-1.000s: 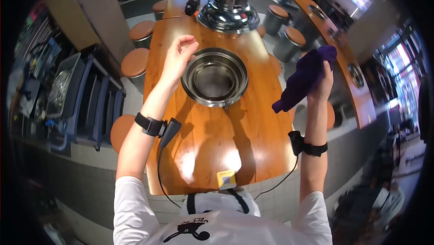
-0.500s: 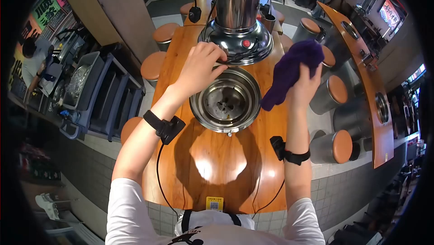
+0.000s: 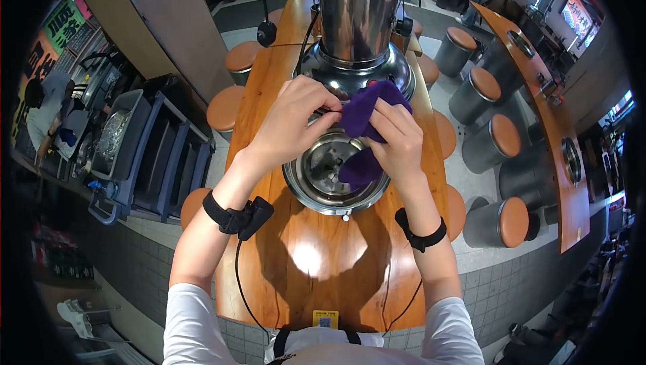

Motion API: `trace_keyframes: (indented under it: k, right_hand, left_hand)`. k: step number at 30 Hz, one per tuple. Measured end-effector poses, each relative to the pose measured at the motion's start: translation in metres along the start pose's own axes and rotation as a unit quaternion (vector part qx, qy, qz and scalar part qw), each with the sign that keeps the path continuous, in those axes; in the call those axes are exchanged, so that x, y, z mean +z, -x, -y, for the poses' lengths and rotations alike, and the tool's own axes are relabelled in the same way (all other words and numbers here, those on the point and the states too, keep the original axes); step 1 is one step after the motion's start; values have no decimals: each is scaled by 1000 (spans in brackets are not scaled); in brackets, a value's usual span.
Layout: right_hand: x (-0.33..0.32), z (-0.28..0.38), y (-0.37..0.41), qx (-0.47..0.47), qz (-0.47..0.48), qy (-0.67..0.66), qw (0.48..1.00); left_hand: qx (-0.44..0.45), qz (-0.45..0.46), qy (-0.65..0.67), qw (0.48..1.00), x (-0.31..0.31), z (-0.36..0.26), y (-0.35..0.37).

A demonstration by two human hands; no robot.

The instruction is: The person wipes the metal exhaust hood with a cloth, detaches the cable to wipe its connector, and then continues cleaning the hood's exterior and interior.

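Note:
A metal exhaust hood (image 3: 356, 15) with a flared lower end hangs over the wooden table. My left hand (image 3: 296, 119) is closed at the near left of its rim, thumb below and fingers above. My right hand (image 3: 397, 133) grips a purple cloth (image 3: 360, 113) and presses it toward the front of the hood, close to my left fingertips. Part of the cloth dangles over a round metal grill basin (image 3: 303, 187) set into the tabletop. Dark bits lie inside the basin. A red button on the hood is mostly covered by the cloth.
The wooden table (image 3: 323, 291) carries a yellow QR code sticker (image 3: 325, 318) at its near edge. Round stools (image 3: 494, 143) line both sides. A grey cart (image 3: 151, 146) with a tub stands left, near a person (image 3: 50, 113). Another table (image 3: 562, 183) is at right.
My right hand has brought the purple cloth leftward from beside the hood to its front rim. My left hand stays at the rim.

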State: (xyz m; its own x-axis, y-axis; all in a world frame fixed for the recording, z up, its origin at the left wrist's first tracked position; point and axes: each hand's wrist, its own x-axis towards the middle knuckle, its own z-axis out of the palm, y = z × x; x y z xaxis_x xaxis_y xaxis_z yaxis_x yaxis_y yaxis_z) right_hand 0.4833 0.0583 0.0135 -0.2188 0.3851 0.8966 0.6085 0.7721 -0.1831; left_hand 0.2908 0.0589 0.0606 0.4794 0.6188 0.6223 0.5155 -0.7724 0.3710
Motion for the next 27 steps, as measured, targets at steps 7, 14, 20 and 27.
trace_keyframes:
  k: [7,14,20,27]
  right_hand:
    - [1,-14,23,195,-109,-74,972]
    - [3,20,1,79,87,5,993]
    - [-10,19,-35,217,180,20,959]
    - [9,6,0,165,34,3,986]
  left_hand:
    - [-18,-56,8,998,5,9,-7]
    - [-74,-119,79,987,1,0,-26]
    - [-47,-118,47,991,4,1,-23]
    - [-69,-148,53,985,8,13,-24]
